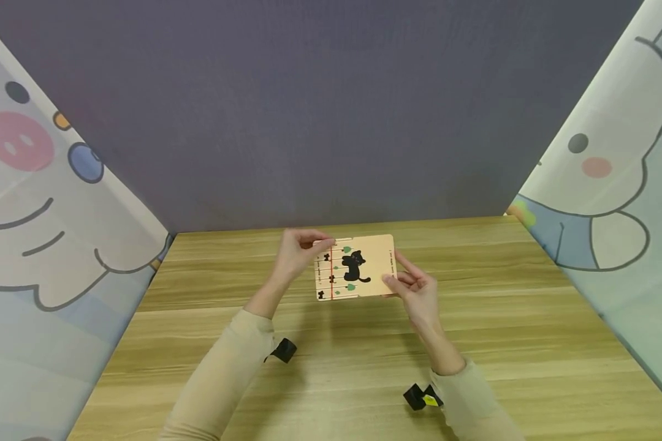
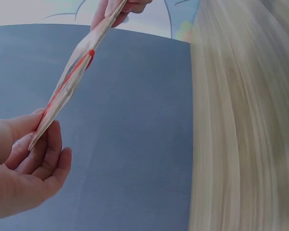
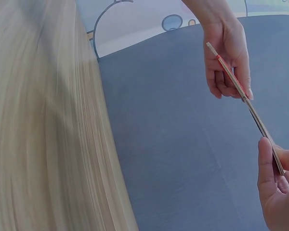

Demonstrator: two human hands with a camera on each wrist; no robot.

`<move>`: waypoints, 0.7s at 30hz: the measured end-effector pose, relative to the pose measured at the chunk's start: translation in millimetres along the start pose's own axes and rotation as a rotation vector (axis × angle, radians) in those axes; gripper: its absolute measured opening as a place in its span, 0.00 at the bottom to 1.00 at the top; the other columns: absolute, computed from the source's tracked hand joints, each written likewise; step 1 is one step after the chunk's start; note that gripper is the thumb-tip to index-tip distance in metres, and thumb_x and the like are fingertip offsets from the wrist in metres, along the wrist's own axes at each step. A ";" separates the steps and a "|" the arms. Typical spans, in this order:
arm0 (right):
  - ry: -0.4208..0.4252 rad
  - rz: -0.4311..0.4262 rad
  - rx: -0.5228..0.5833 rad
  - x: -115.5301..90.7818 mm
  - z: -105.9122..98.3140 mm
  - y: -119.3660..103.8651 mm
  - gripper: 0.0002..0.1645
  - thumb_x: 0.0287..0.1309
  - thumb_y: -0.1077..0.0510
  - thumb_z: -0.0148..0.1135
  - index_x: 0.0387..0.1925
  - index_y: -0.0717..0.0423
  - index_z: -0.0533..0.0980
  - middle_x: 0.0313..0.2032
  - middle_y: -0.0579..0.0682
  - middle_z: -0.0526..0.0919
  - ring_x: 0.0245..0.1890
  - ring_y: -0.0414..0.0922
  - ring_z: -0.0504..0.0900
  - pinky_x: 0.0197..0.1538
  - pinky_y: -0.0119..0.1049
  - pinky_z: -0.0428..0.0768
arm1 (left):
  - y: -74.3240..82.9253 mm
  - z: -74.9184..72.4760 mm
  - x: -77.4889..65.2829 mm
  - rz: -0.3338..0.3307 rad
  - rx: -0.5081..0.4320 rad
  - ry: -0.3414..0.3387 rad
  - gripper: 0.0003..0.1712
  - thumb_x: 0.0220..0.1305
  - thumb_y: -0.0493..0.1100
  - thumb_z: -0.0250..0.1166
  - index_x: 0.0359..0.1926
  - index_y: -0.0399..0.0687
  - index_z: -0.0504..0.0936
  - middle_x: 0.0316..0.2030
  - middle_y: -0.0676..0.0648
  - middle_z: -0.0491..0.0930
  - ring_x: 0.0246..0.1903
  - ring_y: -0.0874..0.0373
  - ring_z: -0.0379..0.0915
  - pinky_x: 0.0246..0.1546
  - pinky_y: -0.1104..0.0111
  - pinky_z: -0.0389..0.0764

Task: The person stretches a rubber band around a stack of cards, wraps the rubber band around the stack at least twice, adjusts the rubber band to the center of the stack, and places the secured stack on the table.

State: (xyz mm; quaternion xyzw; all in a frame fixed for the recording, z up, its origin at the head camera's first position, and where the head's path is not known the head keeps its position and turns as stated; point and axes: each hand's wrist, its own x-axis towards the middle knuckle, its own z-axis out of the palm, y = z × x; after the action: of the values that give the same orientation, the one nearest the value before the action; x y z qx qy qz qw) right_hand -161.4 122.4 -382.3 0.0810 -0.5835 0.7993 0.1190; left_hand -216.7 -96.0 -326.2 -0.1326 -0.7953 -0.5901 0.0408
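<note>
Both hands hold up a thin, cream-coloured notebook [image 1: 372, 251] with a black cat on its cover and small green trees toward the left. A red elastic band [image 1: 331, 275] runs across the notebook near its left end. My left hand [image 1: 296, 254] pinches the upper left corner beside the band, thumb in front. With the thumb on the cover and the fingers behind, my right hand [image 1: 419, 291] grips the right end. Seen edge-on in the left wrist view, the notebook [image 2: 79, 72] has layers slightly parted near the band.
Below the hands spreads a wood-grain table [image 1: 502, 306]. A dark grey panel [image 1: 331, 122] stands behind it, and cartoon-printed curtains [image 1: 27, 245] flank both sides. Small black blocks [image 1: 285, 350] sit by the wrists.
</note>
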 end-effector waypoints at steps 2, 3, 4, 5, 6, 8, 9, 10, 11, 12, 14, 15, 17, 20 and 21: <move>0.003 0.002 -0.011 -0.6 -0.5 0.3 0.32 0.46 0.78 0.57 0.56 0.69 0.64 0.23 0.48 0.82 0.22 0.41 0.80 0.25 0.40 0.80 | -3.6 2.7 1.2 -0.012 -0.003 0.008 0.09 0.53 0.41 0.66 0.33 0.39 0.83 0.30 0.45 0.82 0.25 0.60 0.76 0.19 0.75 0.72; 0.006 0.005 -0.018 -0.9 -0.9 0.5 0.32 0.46 0.78 0.57 0.56 0.69 0.64 0.23 0.48 0.82 0.22 0.41 0.80 0.25 0.40 0.80 | -4.8 3.8 1.6 -0.016 -0.005 0.008 0.09 0.52 0.40 0.66 0.33 0.39 0.83 0.30 0.45 0.82 0.24 0.60 0.75 0.19 0.75 0.71; 0.009 0.009 -0.023 -1.3 -1.4 0.8 0.32 0.46 0.78 0.57 0.56 0.69 0.64 0.23 0.49 0.81 0.21 0.41 0.80 0.24 0.40 0.80 | -5.4 4.7 1.8 -0.018 -0.007 0.006 0.09 0.52 0.40 0.66 0.33 0.38 0.83 0.30 0.44 0.82 0.24 0.59 0.75 0.19 0.75 0.72; 0.012 0.014 -0.030 -1.7 -2.0 1.0 0.32 0.46 0.78 0.57 0.56 0.68 0.64 0.23 0.48 0.81 0.21 0.41 0.80 0.24 0.39 0.80 | -6.1 5.5 2.1 -0.020 -0.010 0.001 0.09 0.52 0.39 0.66 0.32 0.38 0.83 0.30 0.44 0.82 0.24 0.59 0.75 0.20 0.75 0.73; 0.016 0.019 -0.035 -2.1 -2.5 1.2 0.32 0.46 0.78 0.57 0.56 0.68 0.65 0.23 0.48 0.81 0.21 0.41 0.80 0.25 0.39 0.80 | -6.6 6.1 2.5 -0.023 -0.013 -0.005 0.08 0.52 0.39 0.66 0.32 0.37 0.83 0.30 0.44 0.82 0.24 0.59 0.75 0.21 0.74 0.73; 0.020 0.027 -0.042 -3.0 -3.8 1.6 0.32 0.45 0.78 0.57 0.56 0.68 0.65 0.23 0.48 0.81 0.21 0.41 0.80 0.24 0.39 0.80 | -7.1 6.8 3.0 -0.033 -0.017 -0.024 0.08 0.52 0.38 0.66 0.32 0.37 0.83 0.30 0.43 0.82 0.25 0.58 0.76 0.24 0.73 0.76; 0.022 0.031 -0.044 -3.4 -4.7 2.0 0.32 0.45 0.79 0.57 0.56 0.68 0.65 0.23 0.48 0.81 0.21 0.41 0.80 0.24 0.38 0.80 | -7.0 7.0 3.1 -0.040 -0.018 -0.037 0.08 0.52 0.38 0.66 0.32 0.37 0.83 0.31 0.43 0.82 0.26 0.58 0.76 0.25 0.72 0.77; 0.022 0.035 -0.044 -3.9 -5.6 2.3 0.32 0.45 0.79 0.57 0.55 0.68 0.65 0.23 0.49 0.81 0.21 0.41 0.80 0.24 0.38 0.80 | -7.2 7.1 3.3 -0.045 -0.016 -0.050 0.08 0.52 0.38 0.66 0.32 0.36 0.83 0.31 0.43 0.82 0.26 0.58 0.76 0.26 0.72 0.78; 0.023 0.037 -0.047 -4.3 -6.5 2.5 0.32 0.45 0.79 0.57 0.55 0.68 0.65 0.23 0.49 0.81 0.21 0.42 0.80 0.24 0.38 0.80 | -7.5 7.3 3.7 -0.052 -0.015 -0.061 0.08 0.52 0.38 0.66 0.32 0.36 0.83 0.31 0.43 0.82 0.26 0.58 0.76 0.26 0.71 0.78; 0.022 0.039 -0.050 -4.7 -7.3 2.7 0.32 0.45 0.79 0.58 0.55 0.68 0.65 0.24 0.49 0.81 0.22 0.42 0.80 0.25 0.38 0.80 | -7.7 7.4 4.3 -0.060 -0.014 -0.072 0.08 0.52 0.38 0.66 0.33 0.36 0.83 0.31 0.43 0.82 0.26 0.58 0.77 0.27 0.71 0.78; 0.018 0.038 -0.054 -5.2 -8.7 3.2 0.32 0.45 0.78 0.58 0.55 0.68 0.65 0.24 0.49 0.81 0.22 0.42 0.80 0.24 0.37 0.80 | -7.7 7.4 4.9 -0.068 -0.012 -0.093 0.09 0.52 0.38 0.66 0.33 0.36 0.83 0.32 0.42 0.81 0.27 0.58 0.77 0.28 0.71 0.78; 0.015 0.038 -0.054 -5.4 -9.4 3.3 0.32 0.45 0.78 0.58 0.55 0.68 0.65 0.24 0.49 0.81 0.22 0.42 0.80 0.24 0.37 0.80 | -7.8 7.4 5.3 -0.071 -0.012 -0.102 0.09 0.52 0.38 0.66 0.33 0.36 0.82 0.32 0.42 0.81 0.27 0.58 0.77 0.28 0.70 0.79; 0.012 0.037 -0.056 -5.6 -10.2 3.0 0.32 0.45 0.78 0.58 0.55 0.68 0.65 0.24 0.49 0.81 0.22 0.42 0.80 0.24 0.37 0.80 | -7.8 7.4 6.0 -0.077 -0.011 -0.114 0.09 0.52 0.37 0.66 0.33 0.35 0.82 0.33 0.42 0.81 0.27 0.58 0.77 0.28 0.70 0.79; 0.013 0.036 -0.059 -6.4 -10.6 2.1 0.32 0.45 0.79 0.58 0.55 0.68 0.65 0.23 0.49 0.81 0.21 0.42 0.80 0.24 0.34 0.80 | -7.5 7.9 6.2 -0.083 -0.012 -0.122 0.07 0.52 0.36 0.66 0.32 0.35 0.83 0.32 0.42 0.81 0.27 0.57 0.77 0.29 0.69 0.79; 0.010 0.036 -0.067 -6.9 -10.5 1.6 0.32 0.44 0.79 0.58 0.55 0.69 0.65 0.23 0.49 0.81 0.21 0.42 0.80 0.24 0.34 0.80 | -7.6 8.6 6.3 -0.088 -0.010 -0.130 0.07 0.51 0.36 0.66 0.32 0.35 0.83 0.31 0.43 0.81 0.27 0.57 0.77 0.29 0.69 0.79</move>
State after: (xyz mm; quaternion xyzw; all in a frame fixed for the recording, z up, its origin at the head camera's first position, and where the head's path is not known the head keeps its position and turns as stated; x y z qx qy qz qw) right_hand -155.1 131.3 -388.8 0.0626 -0.6106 0.7817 0.1103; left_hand -224.0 -88.8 -334.4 -0.1360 -0.7984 -0.5854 -0.0376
